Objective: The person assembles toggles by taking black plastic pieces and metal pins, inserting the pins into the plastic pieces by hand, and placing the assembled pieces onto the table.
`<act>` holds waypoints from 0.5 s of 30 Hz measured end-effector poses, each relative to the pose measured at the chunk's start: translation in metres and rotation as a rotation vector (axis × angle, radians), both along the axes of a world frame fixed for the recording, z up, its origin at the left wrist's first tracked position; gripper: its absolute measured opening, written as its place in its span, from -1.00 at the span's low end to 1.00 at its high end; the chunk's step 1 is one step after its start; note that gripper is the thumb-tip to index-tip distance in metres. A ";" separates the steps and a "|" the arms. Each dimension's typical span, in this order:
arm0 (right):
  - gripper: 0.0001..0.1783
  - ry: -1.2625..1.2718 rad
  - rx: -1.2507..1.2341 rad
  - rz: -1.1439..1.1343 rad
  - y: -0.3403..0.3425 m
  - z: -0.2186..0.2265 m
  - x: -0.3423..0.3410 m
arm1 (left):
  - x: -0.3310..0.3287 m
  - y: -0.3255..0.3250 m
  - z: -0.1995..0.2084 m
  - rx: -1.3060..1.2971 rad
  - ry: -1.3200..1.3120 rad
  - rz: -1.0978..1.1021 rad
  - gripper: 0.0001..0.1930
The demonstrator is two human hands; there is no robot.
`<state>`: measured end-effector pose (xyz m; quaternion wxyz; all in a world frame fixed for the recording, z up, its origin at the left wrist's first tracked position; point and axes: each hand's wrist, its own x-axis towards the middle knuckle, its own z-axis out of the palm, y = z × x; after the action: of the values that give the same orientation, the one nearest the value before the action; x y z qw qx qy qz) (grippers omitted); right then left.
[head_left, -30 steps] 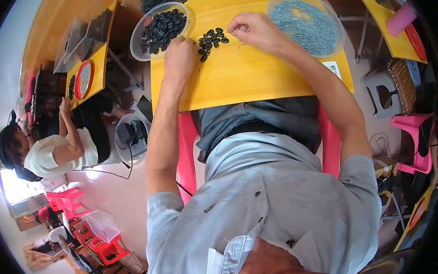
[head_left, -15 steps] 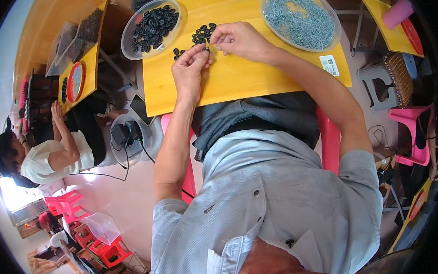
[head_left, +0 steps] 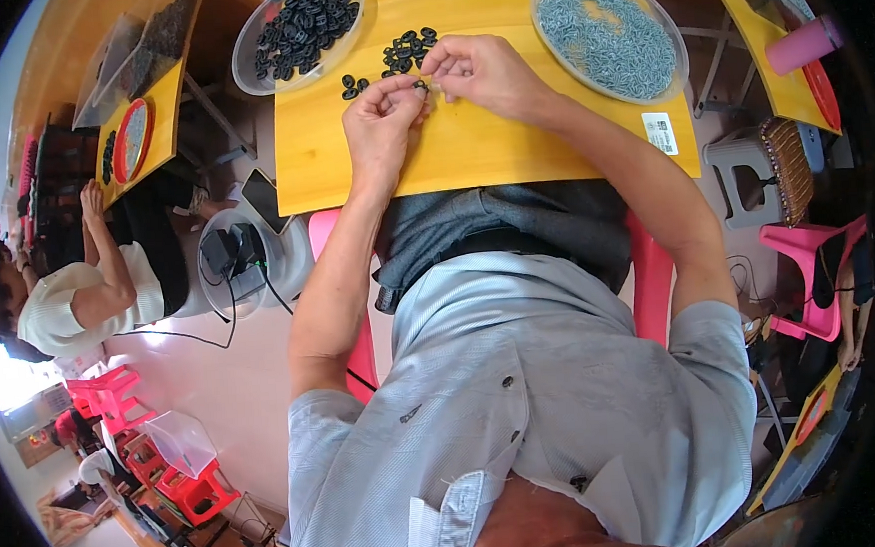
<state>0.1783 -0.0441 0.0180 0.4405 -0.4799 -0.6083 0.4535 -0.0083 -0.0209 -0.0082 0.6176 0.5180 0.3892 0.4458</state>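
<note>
**Both hands meet over a small black piece**

From my seat at the far end of the feed, I see the left hand (head_left: 377, 132) gripping a small black piece (head_left: 420, 86) between thumb and fingertips, just above the yellow worktop (head_left: 510, 154). The right hand (head_left: 486, 75) is right beside it, fingers curled and thumb and forefinger brought close together at the piece; I can't tell whether anything sits between those fingertips.

Just beyond the hands I have a loose pile (head_left: 408, 50) of similar black pieces, with a few strays (head_left: 349, 81) to its left, near the left hand. Farther left, a clear bowl (head_left: 245, 71) is heaped with more of them. To the right, well apart from it, a second round tub (head_left: 682, 56) holds a mass of thin silvery bits, too small for me to make out singly. A white label (head_left: 660, 133) lies near the worktop's right edge. Off to the left, a co-worker (head_left: 83, 300) in a white top sits at another table.
</note>
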 end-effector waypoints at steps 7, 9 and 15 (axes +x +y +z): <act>-0.84 0.008 0.025 0.005 0.001 -0.004 0.001 | 0.002 -0.004 0.004 0.013 0.018 0.000 -0.84; -0.84 0.024 0.001 -0.001 0.001 -0.003 0.001 | 0.001 -0.004 0.003 0.012 0.019 0.000 -0.84; -0.84 0.082 -0.016 0.019 0.005 -0.008 0.005 | 0.001 -0.003 -0.001 0.020 -0.032 -0.007 -0.84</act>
<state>0.1832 -0.0395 0.0104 0.4568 -0.4587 -0.5907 0.4818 -0.0069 -0.0243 -0.0089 0.6200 0.5183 0.3728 0.4561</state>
